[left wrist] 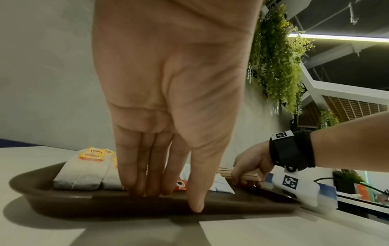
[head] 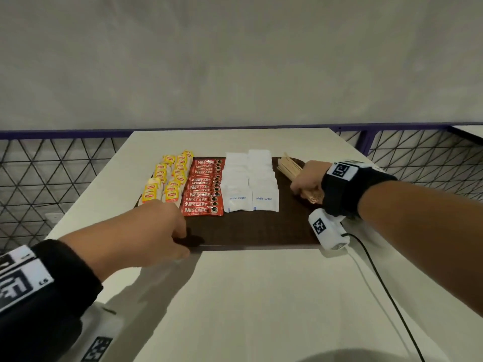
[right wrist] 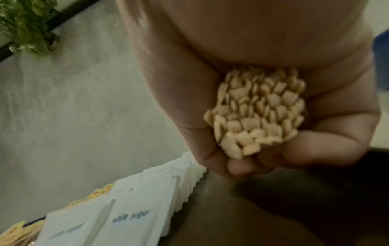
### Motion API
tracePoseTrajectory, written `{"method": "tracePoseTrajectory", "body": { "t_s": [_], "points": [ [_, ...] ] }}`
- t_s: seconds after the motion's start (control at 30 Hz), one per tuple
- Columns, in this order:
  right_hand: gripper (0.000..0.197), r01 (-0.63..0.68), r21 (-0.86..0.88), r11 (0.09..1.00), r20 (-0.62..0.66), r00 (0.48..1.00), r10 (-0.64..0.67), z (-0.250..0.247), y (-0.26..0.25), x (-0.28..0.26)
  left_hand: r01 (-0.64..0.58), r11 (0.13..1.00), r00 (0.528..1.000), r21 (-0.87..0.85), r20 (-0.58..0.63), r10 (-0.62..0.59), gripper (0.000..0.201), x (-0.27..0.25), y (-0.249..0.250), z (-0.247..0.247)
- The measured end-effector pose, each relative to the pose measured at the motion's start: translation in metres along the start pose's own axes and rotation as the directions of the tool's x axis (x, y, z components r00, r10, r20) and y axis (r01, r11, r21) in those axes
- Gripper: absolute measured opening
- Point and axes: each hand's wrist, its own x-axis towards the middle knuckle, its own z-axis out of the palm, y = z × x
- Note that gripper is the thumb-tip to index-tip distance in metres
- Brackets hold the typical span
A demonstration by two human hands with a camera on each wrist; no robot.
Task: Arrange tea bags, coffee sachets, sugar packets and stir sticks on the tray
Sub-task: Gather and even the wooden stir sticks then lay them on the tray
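A dark brown tray (head: 248,231) lies on the white table. On it from left to right are rows of yellow tea bags (head: 167,178), red coffee sachets (head: 205,189), white sugar packets (head: 251,184) and wooden stir sticks (head: 288,167). My right hand (head: 305,184) grips the bundle of stir sticks (right wrist: 258,113) low over the tray's right end. My left hand (head: 183,241) holds the tray's front rim (left wrist: 63,199), fingers (left wrist: 143,183) on top just before the tea bags (left wrist: 84,173), thumb against the outer wall.
The table (head: 261,296) extends toward me in front of the tray. A black cable (head: 379,278) trails across it from my right wrist. A wire-mesh railing (head: 52,173) flanks the table, with a grey wall behind. Green plants (left wrist: 273,58) hang at the right.
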Motion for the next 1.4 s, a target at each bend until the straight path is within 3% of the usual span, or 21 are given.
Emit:
{"method": "tracePoseTrajectory", "body": {
  "t_s": [0.33, 0.63, 0.9, 1.17, 1.4],
  "points": [
    [0.026, 0.061, -0.272, 0.960, 0.021, 0.998, -0.058, 0.010, -0.009, 0.006, -0.004, 0.998, 1.000, 0.067, -0.008, 0.005, 0.015, 0.014, -0.004, 0.010],
    [0.037, 0.104, -0.339, 0.935, -0.001, 0.994, -0.111, 0.009, -0.008, 0.003, 0.017, 0.995, 1.000, 0.094, -0.001, -0.017, 0.017, 0.019, -0.003, 0.017],
    [0.062, 0.127, -0.214, 0.969, 0.028, 0.992, -0.124, -0.002, 0.000, -0.013, 0.014, 0.994, 1.000, 0.109, -0.019, -0.012, 0.016, 0.020, -0.003, 0.017],
    [0.036, 0.153, -0.235, 0.960, 0.030, 0.988, -0.150, 0.007, 0.006, -0.018, -0.005, 0.997, 1.000, 0.079, -0.024, 0.007, 0.016, 0.017, 0.000, 0.015],
    [0.040, 0.154, -0.180, 0.972, 0.055, 0.988, -0.146, 0.004, 0.012, -0.019, -0.030, 0.999, 0.999, 0.040, -0.023, 0.031, 0.015, 0.014, 0.007, 0.010]
  ]
}}
